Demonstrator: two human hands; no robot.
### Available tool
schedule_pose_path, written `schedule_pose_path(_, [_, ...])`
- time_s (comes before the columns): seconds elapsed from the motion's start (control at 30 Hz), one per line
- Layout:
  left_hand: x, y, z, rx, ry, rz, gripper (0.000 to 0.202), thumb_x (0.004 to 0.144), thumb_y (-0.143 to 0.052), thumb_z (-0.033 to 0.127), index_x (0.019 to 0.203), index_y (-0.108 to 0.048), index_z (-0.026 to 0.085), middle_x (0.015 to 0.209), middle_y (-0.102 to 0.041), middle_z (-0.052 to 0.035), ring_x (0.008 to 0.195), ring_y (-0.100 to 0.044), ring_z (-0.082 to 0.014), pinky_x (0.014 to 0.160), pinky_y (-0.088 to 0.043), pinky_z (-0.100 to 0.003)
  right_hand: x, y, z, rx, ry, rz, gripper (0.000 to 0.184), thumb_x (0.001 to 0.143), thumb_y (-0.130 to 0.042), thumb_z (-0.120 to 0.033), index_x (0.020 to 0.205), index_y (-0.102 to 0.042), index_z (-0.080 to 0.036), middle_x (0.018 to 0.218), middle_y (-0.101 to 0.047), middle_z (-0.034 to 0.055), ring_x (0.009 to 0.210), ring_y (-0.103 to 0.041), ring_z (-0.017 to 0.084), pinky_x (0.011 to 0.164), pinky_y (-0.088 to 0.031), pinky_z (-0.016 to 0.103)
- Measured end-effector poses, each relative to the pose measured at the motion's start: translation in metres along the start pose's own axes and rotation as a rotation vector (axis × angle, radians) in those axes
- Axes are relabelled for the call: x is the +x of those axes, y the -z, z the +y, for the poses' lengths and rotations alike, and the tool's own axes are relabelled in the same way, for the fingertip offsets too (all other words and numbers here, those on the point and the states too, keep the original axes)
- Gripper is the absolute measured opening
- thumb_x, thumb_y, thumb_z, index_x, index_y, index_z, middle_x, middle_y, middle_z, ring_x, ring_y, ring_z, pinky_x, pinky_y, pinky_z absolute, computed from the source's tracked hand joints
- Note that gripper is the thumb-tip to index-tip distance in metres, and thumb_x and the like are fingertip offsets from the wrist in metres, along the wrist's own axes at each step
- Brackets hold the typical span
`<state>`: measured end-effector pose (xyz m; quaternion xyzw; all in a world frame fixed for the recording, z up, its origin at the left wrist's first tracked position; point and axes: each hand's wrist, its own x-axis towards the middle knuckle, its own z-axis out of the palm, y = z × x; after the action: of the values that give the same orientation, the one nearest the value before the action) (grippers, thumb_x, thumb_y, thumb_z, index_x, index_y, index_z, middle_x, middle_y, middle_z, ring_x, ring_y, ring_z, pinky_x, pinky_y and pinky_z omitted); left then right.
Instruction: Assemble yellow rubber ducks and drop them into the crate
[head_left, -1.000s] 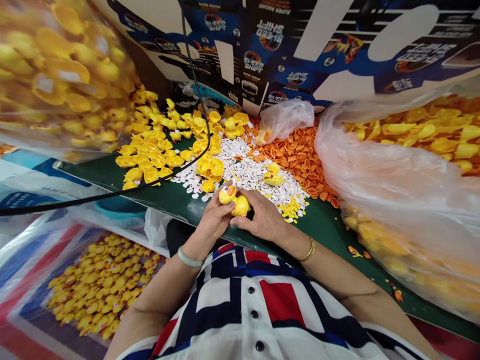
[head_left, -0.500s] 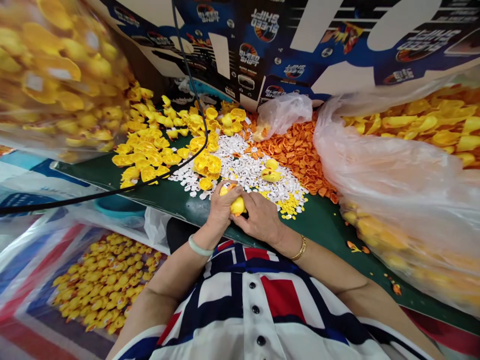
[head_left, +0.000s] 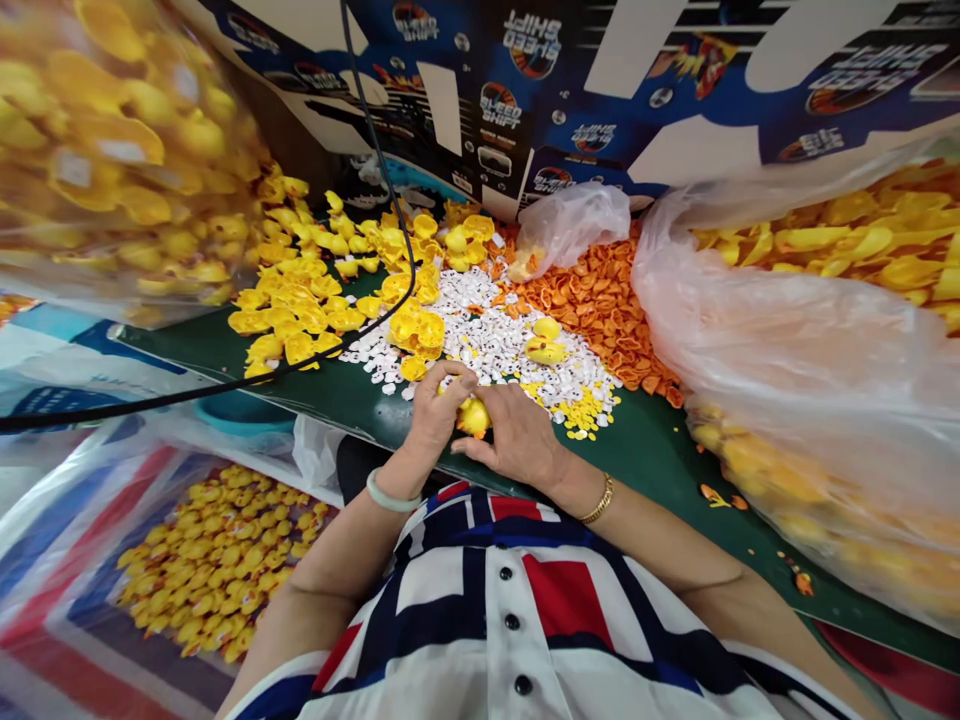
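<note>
A small yellow rubber duck [head_left: 474, 416] sits between the two hands, just above the near edge of a dark green tabletop [head_left: 645, 455], and is largely hidden by the fingers. It looks light, hollow and soft enough to give under a squeeze, though its smooth skin may slip, so the rounded body seems the surest place to hold it. The left hand [head_left: 436, 420], with a pale green bangle [head_left: 388, 494] at its wrist, is closed, its fingers curled over the duck's far side. The right hand [head_left: 510, 435], with a gold chain bracelet [head_left: 600, 500], is partly open, its fingers [head_left: 469, 447] reaching in against the duck's near side.

Just beyond the hands lies a heap of small white plastic eye pieces [head_left: 480, 330], with a two-tone yellow duck [head_left: 545, 348] resting on it. Loose yellow duck body shells [head_left: 296, 315] spread to the left, and a mound of orange beak pieces [head_left: 592, 310] lies to the right. A clear plastic bag of yellow and orange parts [head_left: 817, 345] slumps on the right, and a black cable [head_left: 225, 385] crosses the tabletop. Finished yellow ducks [head_left: 214, 565] lie on striped plastic sheeting at lower left.
</note>
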<state>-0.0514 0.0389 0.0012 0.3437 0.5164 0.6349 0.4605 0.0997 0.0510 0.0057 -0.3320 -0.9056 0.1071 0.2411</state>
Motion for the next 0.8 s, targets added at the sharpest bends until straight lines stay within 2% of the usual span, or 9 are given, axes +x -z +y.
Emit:
schedule_pose_path(0.2, [0.0, -0.013, -0.004, -0.107, 0.054, -0.017, 0.036, 0.073, -0.072, 0.052, 0.07, -0.064, 0.017, 0.066, -0.059, -0.0001, 0.06, -0.051, -0.0125, 0.06, -0.041, -0.025, -0.005, -0.014, 0.001, -0.118, 0.017, 0.098, 0.061, 0.094, -0.039, -0.065, 0.108, -0.058, -0.009, 0.088, -0.061, 0.0153, 0.085, -0.052, 0.03, 0.073, -0.044, 0.043])
schedule_pose_path(0.23, [0.0, -0.012, -0.004, -0.133, 0.059, -0.051, 0.037, 0.074, -0.072, 0.053, 0.074, -0.064, 0.017, 0.068, -0.06, -0.0002, 0.061, -0.052, -0.0124, 0.06, -0.042, -0.025, -0.005, -0.014, 0.003, -0.113, 0.01, 0.121, 0.06, 0.094, -0.04, -0.064, 0.107, -0.058, -0.009, 0.088, -0.061, 0.0147, 0.084, -0.052, 0.03, 0.073, -0.044, 0.042])
schedule_pose_path(0.3, [0.001, -0.007, -0.006, -0.179, 0.043, -0.172, 0.044, 0.07, -0.076, 0.055, 0.094, -0.066, 0.019, 0.082, -0.065, -0.0013, 0.07, -0.057, -0.0137, 0.065, -0.046, -0.025, -0.004, -0.01, 0.009, -0.032, 0.003, 0.17, 0.056, 0.094, -0.042, -0.062, 0.11, -0.057, -0.011, 0.09, -0.062, 0.0138, 0.085, -0.053, 0.028, 0.074, -0.045, 0.042])
schedule_pose_path(0.37, [-0.001, 0.002, -0.005, -0.17, 0.012, -0.308, 0.063, 0.063, -0.084, 0.049, 0.115, -0.061, 0.022, 0.104, -0.067, -0.0046, 0.086, -0.062, -0.0178, 0.075, -0.05, -0.028, -0.003, -0.004, 0.015, 0.137, 0.035, 0.193, 0.051, 0.095, -0.043, -0.058, 0.116, -0.054, -0.013, 0.097, -0.062, 0.013, 0.088, -0.054, 0.027, 0.078, -0.046, 0.042])
schedule_pose_path(0.43, [-0.003, 0.011, -0.001, -0.072, -0.025, -0.39, 0.072, 0.06, -0.087, 0.041, 0.122, -0.058, 0.022, 0.12, -0.065, -0.009, 0.101, -0.062, -0.0225, 0.084, -0.051, -0.032, 0.0, 0.001, 0.022, 0.311, 0.111, 0.156, 0.047, 0.097, -0.043, -0.054, 0.125, -0.05, -0.016, 0.108, -0.061, 0.013, 0.096, -0.056, 0.026, 0.085, -0.048, 0.043])
schedule_pose_path(0.5, [-0.006, 0.02, 0.005, 0.095, -0.117, -0.403, 0.063, 0.067, -0.084, 0.035, 0.121, -0.058, 0.02, 0.125, -0.064, -0.0113, 0.107, -0.062, -0.0243, 0.089, -0.05, -0.034, 0.002, 0.006, 0.027, 0.391, 0.167, 0.091, 0.046, 0.097, -0.048, -0.05, 0.132, -0.048, -0.02, 0.121, -0.056, 0.0135, 0.108, -0.054, 0.027, 0.092, -0.047, 0.046])
schedule_pose_path(0.57, [-0.007, 0.027, 0.012, 0.329, -0.283, -0.384, 0.053, 0.074, -0.079, 0.031, 0.121, -0.058, 0.02, 0.124, -0.064, -0.011, 0.11, -0.061, -0.0242, 0.094, -0.047, -0.037, 0.004, 0.011, 0.031, 0.414, 0.147, 0.069, 0.049, 0.094, -0.055, -0.049, 0.136, -0.047, -0.024, 0.13, -0.05, 0.0138, 0.118, -0.05, 0.029, 0.097, -0.046, 0.049])
schedule_pose_path(0.7, [-0.008, 0.032, 0.018, 0.766, -0.586, -0.383, 0.044, 0.08, -0.071, 0.028, 0.122, -0.059, 0.021, 0.115, -0.067, -0.0097, 0.105, -0.061, -0.0244, 0.094, -0.045, -0.04, 0.006, 0.02, 0.029, 0.527, 0.088, 0.096, 0.054, 0.09, -0.065, -0.047, 0.137, -0.048, -0.027, 0.126, -0.051, 0.0118, 0.116, -0.051, 0.028, 0.098, -0.047, 0.048])
schedule_pose_path(0.8, [-0.01, 0.03, 0.016, 0.842, -0.66, -0.397, 0.043, 0.084, -0.067, 0.032, 0.124, -0.057, 0.021, 0.114, -0.067, -0.0106, 0.104, -0.062, -0.0252, 0.093, -0.046, -0.042, 0.005, 0.023, 0.022, 0.62, 0.044, 0.097, 0.047, 0.09, -0.067, -0.042, 0.132, -0.052, -0.027, 0.118, -0.058, 0.0084, 0.107, -0.056, 0.024, 0.095, -0.048, 0.043])
